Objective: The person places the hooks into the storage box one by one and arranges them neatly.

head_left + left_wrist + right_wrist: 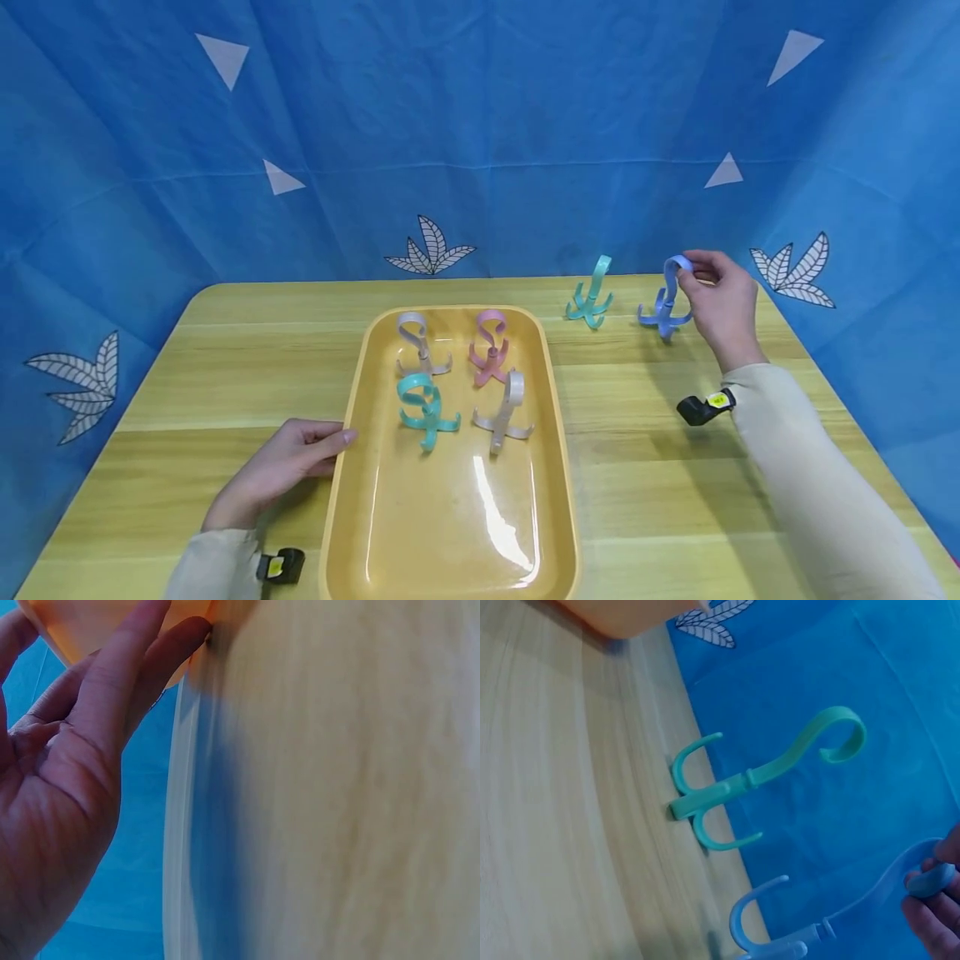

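My right hand (722, 304) pinches the curled top of a blue multi-prong hanging hook (664, 310), which stands upright near the table's back edge. Left of it stands a green hanging hook (594, 293), untouched. My left hand (288, 462) grips the left rim of a yellow tray (337, 500), thumb at the rim and fingers along the outer wall. Inside the tray's far half stand a white hook (423, 354), a pink hook (491, 354), a teal hook (429, 412) and a pale grey hook (504, 417).
A light wooden table (225, 358) lies beneath everything. Blue cloth (480, 125) with white triangles and leaf prints hangs behind it and along both sides. The tray's near half shows bare, shiny plastic.
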Motion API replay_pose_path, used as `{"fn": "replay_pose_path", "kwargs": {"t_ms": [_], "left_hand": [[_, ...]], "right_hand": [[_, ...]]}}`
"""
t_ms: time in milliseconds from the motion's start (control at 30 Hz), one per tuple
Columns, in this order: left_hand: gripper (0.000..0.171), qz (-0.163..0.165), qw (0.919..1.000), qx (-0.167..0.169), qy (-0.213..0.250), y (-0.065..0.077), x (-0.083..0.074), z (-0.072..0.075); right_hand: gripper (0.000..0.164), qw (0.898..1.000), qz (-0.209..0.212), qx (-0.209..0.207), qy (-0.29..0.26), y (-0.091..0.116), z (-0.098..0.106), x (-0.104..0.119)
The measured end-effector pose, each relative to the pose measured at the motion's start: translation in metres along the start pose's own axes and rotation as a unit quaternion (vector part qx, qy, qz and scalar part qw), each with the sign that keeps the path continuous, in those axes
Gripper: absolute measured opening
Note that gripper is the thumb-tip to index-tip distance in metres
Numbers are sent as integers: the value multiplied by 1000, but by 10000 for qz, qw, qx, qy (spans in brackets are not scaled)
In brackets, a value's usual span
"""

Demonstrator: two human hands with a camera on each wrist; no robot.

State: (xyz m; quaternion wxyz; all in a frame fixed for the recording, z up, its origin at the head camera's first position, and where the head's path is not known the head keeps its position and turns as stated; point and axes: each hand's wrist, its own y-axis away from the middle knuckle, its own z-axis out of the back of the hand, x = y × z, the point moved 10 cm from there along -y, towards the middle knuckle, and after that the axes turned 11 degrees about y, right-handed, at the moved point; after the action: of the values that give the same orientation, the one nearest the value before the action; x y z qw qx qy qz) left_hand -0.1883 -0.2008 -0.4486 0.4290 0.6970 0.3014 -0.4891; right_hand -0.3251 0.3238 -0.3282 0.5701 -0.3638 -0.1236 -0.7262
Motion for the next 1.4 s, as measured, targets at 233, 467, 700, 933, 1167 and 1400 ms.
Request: {"fn": "replay_pose_path", "kwargs": {"t_ms": [233, 467, 700, 933, 1167, 1400], "left_hand": [[48, -27, 10000, -6, -57, -1, 2, 0], [46, 0, 10000, 58, -14, -2, 1, -1], [47, -120, 9999, 107, -24, -4, -1, -2], [47, -122, 9997, 188, 15, -3, 0, -2], [47, -175, 9997, 179, -47, -6, 0, -2], [48, -143, 9996, 222, 90, -3, -1, -3]], "right_hand": [[38, 9997, 192, 73, -160, 7, 6, 10], [36, 9992, 362, 20, -147, 18, 17, 23], [36, 9987, 488, 91, -131, 26, 23, 33], [35, 9971, 687, 298, -154, 32, 25, 44], [32, 9951, 937, 299, -113, 38, 31, 53], [29, 9921, 1185, 352, -190, 43, 31, 63]]}}
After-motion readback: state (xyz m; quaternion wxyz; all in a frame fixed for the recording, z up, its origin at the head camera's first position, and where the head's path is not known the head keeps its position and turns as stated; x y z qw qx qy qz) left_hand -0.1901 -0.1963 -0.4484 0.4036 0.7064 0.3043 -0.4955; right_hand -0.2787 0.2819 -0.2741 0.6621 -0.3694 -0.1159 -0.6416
